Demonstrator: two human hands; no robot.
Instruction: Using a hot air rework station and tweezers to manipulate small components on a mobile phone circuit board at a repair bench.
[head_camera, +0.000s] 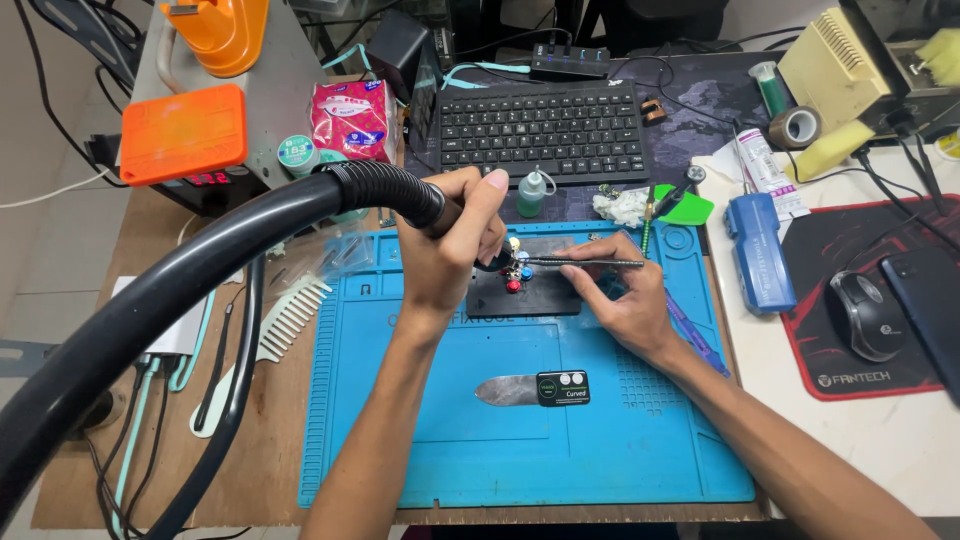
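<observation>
My left hand (450, 245) grips the black handle of a hot-air tool, whose thick ribbed hose (200, 265) arcs away to the left; the nozzle tip points down at a small black fixture block (530, 295) on the blue work mat (430, 420). Small red and blue knobs (514, 275) sit on the block by the nozzle. My right hand (620, 295) rests on the mat and holds thin metal tweezers (585, 263) whose tips reach left to the same spot on the block.
A curved metal pry blade (530, 388) lies on the mat. Behind are a black keyboard (540, 128), small green-capped bottle (532, 192), blue case (757, 250), tape roll (797, 127). At the right lie a mouse (865, 315) and phone (925, 310). An orange-topped station (185, 135) and white comb (290, 318) are left.
</observation>
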